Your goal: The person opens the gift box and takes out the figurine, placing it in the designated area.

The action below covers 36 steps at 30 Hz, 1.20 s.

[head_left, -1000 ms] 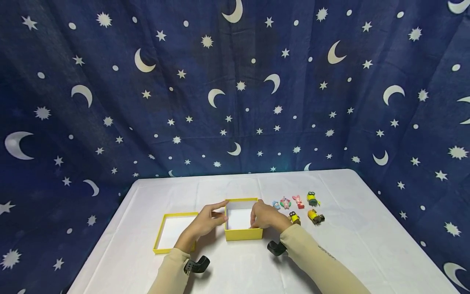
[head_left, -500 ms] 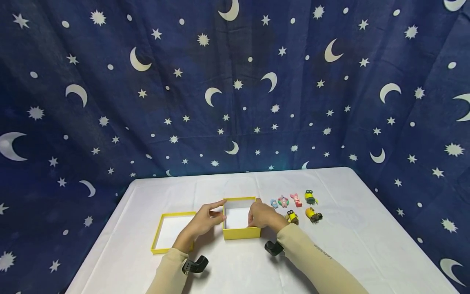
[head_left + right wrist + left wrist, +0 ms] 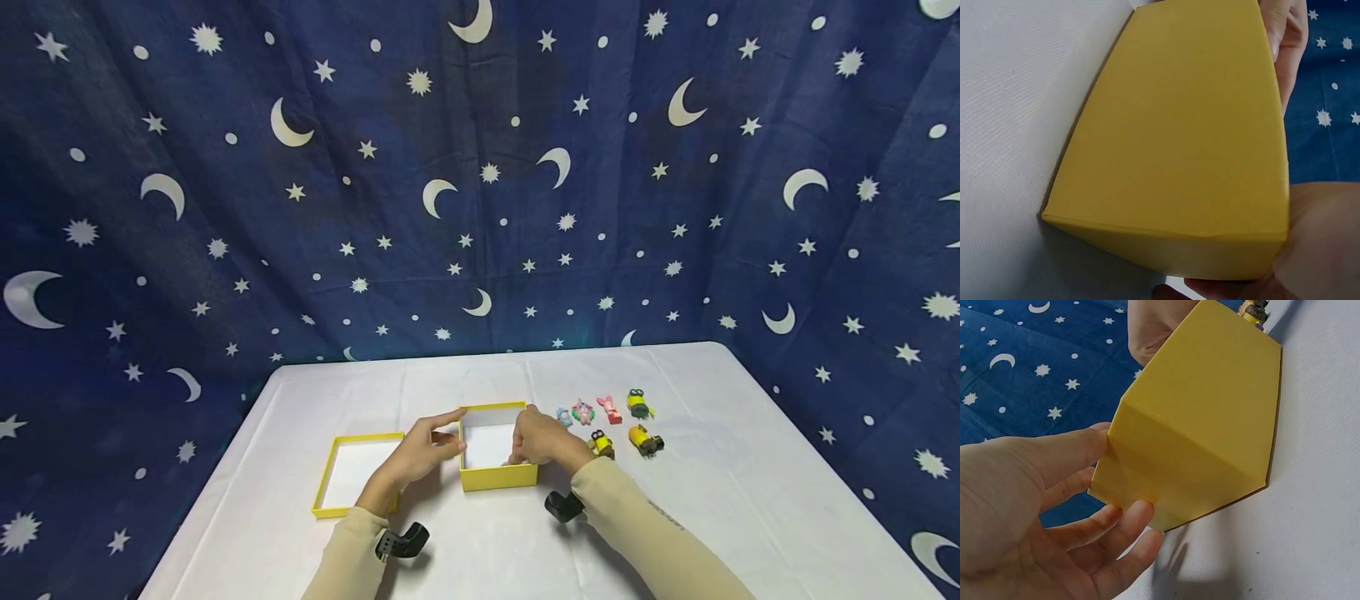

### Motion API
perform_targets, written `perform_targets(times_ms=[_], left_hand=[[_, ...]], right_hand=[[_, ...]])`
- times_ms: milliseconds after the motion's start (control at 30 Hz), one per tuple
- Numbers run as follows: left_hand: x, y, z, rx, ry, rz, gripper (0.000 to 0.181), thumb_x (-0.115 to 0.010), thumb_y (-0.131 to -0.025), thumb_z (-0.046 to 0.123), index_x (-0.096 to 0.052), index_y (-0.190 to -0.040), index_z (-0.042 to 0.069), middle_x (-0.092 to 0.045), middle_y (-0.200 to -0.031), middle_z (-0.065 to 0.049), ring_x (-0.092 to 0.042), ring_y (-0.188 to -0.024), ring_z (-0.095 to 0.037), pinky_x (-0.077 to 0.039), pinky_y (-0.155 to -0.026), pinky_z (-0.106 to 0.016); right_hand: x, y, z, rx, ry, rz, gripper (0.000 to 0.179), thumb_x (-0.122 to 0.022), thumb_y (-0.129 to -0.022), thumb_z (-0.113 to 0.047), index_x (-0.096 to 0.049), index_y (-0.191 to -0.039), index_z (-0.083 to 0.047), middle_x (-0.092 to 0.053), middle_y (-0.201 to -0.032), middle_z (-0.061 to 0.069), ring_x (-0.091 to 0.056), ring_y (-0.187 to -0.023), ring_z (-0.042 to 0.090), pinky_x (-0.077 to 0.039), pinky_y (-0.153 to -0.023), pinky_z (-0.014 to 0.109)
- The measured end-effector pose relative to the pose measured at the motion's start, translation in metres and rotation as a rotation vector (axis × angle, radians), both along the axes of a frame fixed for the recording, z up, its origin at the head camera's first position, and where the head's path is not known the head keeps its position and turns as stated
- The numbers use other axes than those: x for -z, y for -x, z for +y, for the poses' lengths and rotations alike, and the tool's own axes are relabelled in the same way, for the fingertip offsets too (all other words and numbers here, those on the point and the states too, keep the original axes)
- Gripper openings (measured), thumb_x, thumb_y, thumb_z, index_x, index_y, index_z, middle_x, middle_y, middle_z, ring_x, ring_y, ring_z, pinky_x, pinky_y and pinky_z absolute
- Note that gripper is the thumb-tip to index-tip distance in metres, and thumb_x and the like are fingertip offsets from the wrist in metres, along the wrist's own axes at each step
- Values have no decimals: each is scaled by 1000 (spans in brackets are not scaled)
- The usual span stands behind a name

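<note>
A yellow box [image 3: 499, 477] with a white inside stands uncovered on the table. At its left wall my left hand [image 3: 420, 452] holds it, thumb near the front top edge and other fingers toward the back corner. The left wrist view shows those fingertips against the yellow wall [image 3: 1166, 465]. Over the right wall reaches my right hand [image 3: 537, 437], its fingers bent down inside the box. What those fingertips touch is hidden; in the right wrist view the box wall [image 3: 1172, 131] blocks most of the hand. Left of the box lies its yellow-rimmed lid [image 3: 330, 475], inside up, partly behind my left hand.
Several small toy figures lie to the right: a blue one [image 3: 564, 417], a pink-and-green one [image 3: 583, 412], a pink rabbit [image 3: 610, 410], and yellow minion figures [image 3: 638, 404]. One minion [image 3: 602, 443] sits close by my right forearm. A dark blue starry curtain [image 3: 480, 208] hangs behind the white table [image 3: 712, 500].
The head view shifts slightly. My right fingers move a little inside the box, and a fingertip now shows near its front wall. The left hand, box and lid stay put.
</note>
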State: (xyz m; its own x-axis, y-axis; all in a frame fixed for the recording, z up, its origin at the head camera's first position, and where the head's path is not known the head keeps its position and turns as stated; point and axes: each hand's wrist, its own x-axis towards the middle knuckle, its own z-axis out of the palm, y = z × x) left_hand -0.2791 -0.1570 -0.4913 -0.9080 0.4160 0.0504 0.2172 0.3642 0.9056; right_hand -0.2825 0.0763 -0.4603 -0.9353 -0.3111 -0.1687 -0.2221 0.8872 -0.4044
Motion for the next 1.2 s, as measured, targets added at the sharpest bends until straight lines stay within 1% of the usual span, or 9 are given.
perform_targets(times_ms=[133,300,433,567,667,767,967,1067,1200], left_hand=[[0,-1,1,7,4,4,56,-66,-91,10,-48,-144,12,-45,-151,-15,-63,-109,-25,-47,-81,-18],[1,-1,1,9,4,-1,56,-65,-91,10,-47,-144,11,-44,-152,-13,-62,-114,-32,-47,-82,-19],[1,-1,1,21,5,7,56,-64,-92,8,-46,-144,10,-43,-152,-13,-61,-116,-34,-47,-83,-18],[1,-2,0,21,7,12,55,-63,-92,7,-46,-144,9,-43,-152,-13,-61,-116,-35,-47,-82,-16],[1,-1,0,22,4,12,55,-63,-92,6,-45,-145,8,-42,-152,-13,-61,-116,-36,-46,-82,-16],[1,-1,-1,21,3,9,55,-63,-92,7,-46,-145,9,-43,-152,-13,-61,-116,-35,-46,-82,-15],[1,-1,-1,18,2,8,55,-64,-92,10,-46,-144,10,-43,-152,-14,-61,-116,-34,-47,-85,-18],[1,0,-1,22,2,10,55,-64,-92,10,-47,-144,10,-43,-152,-14,-61,-117,-34,-50,-88,-24],[0,0,-1,22,5,13,56,-65,-92,12,-47,-144,12,-43,-152,-12,-61,-117,-32,-51,-92,-32]], right_hand=[[-3,1,4,0,66,25,19,-80,-78,-20,-71,-63,-13,-65,-86,1,-49,-73,14,-40,-63,26],[-3,4,8,20,115,45,18,-78,-80,-18,-70,-65,-13,-67,-82,-3,-50,-72,14,-41,-68,29],[2,8,10,47,184,46,17,-77,-82,-18,-69,-67,-13,-69,-89,-2,-52,-78,14,-42,-72,30],[-1,10,11,45,277,104,17,-75,-84,-18,-69,-68,-13,-71,-104,7,-62,-102,22,-48,-90,40],[-7,10,12,32,358,147,19,-72,-86,-16,-68,-68,-11,-67,-119,17,-56,-122,35,-41,-106,51],[-9,10,13,23,453,154,19,-67,-90,-14,-66,-71,-10,-61,-129,22,-50,-130,39,-35,-111,56],[-4,12,12,-51,622,118,16,-57,-97,-18,-62,-84,-9,-63,-129,16,-55,-125,33,-46,-98,48],[-1,13,14,-77,717,108,19,-52,-100,-19,-60,-89,-6,-68,-119,15,-64,-102,24,-50,-86,38],[4,14,19,-87,866,50,23,-47,-102,-19,-55,-94,1,-70,-113,22,-64,-73,17,-48,-65,26]])
